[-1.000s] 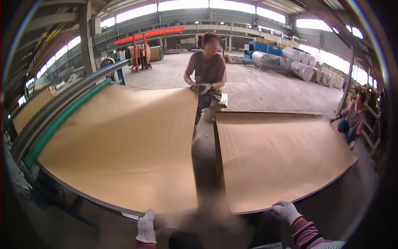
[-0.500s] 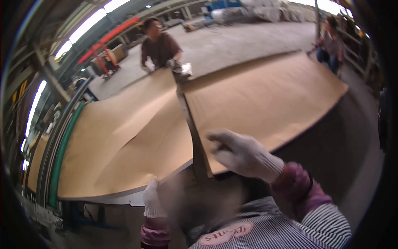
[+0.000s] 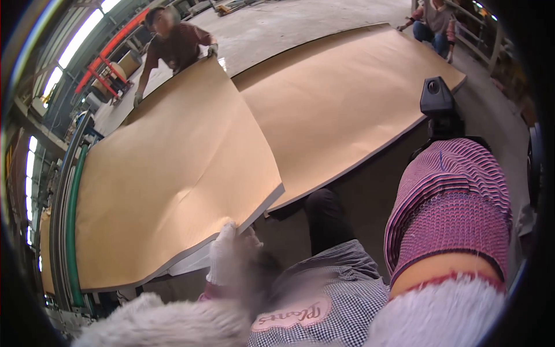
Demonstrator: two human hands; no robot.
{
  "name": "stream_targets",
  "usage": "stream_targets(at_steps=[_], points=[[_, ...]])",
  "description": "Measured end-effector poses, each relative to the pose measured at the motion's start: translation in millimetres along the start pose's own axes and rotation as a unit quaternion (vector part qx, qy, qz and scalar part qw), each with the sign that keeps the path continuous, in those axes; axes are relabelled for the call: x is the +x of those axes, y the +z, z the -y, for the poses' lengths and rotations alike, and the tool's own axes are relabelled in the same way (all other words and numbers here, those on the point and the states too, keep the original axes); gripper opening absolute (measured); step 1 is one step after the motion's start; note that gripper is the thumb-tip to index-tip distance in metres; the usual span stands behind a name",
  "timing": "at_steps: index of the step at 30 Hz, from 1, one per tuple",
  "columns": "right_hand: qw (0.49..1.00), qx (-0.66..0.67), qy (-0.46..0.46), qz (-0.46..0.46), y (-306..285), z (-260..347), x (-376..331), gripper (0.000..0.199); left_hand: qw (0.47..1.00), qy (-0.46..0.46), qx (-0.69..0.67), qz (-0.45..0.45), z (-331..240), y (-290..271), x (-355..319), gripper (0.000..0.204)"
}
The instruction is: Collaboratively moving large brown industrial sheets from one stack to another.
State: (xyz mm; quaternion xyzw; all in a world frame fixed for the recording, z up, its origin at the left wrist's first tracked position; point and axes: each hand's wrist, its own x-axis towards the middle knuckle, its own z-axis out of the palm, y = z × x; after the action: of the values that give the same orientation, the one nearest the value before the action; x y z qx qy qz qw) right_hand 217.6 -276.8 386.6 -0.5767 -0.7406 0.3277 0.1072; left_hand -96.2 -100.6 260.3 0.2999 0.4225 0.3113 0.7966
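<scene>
My left hand (image 3: pixel 221 251), in a white knit glove, is closed on the near edge of a large brown sheet (image 3: pixel 173 168) with a grey edge, thumb on top. This sheet's right side overlaps a second brown sheet (image 3: pixel 341 110). My right arm rises large at the right, its striped sleeve (image 3: pixel 448 191) bearing a strapped black device (image 3: pixel 436 98). Very close at the lower right is the white glove cuff of my right hand (image 3: pixel 439 312); its fingers cannot be made out. A blurred white knit patch (image 3: pixel 162 324) fills the lower left.
A person in a dark shirt (image 3: pixel 176 49) grips the first sheet's far edge with gloved hands. Another person (image 3: pixel 433 26) crouches by the second sheet's far right corner. A green roller (image 3: pixel 73 231) runs along the left. Behind stands a red frame (image 3: pixel 110 55) on the concrete floor.
The first sheet has shifted right and now overlaps the second, covering the gap between them. My right hand has come back from above the sheets close to me. The left keeps its hold.
</scene>
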Motion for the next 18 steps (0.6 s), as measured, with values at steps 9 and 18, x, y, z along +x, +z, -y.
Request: stream_targets(at_steps=[9,18], points=[[0.970,-0.082,0.170,0.151,14,99,74,0.041,0.964,0.118,0.214,0.101,7,61,4,0.032],[0.649,0.643,0.226,-0.339,127,-40,161,0.024,0.930,0.035,0.365,0.024,75,69,47,0.055]])
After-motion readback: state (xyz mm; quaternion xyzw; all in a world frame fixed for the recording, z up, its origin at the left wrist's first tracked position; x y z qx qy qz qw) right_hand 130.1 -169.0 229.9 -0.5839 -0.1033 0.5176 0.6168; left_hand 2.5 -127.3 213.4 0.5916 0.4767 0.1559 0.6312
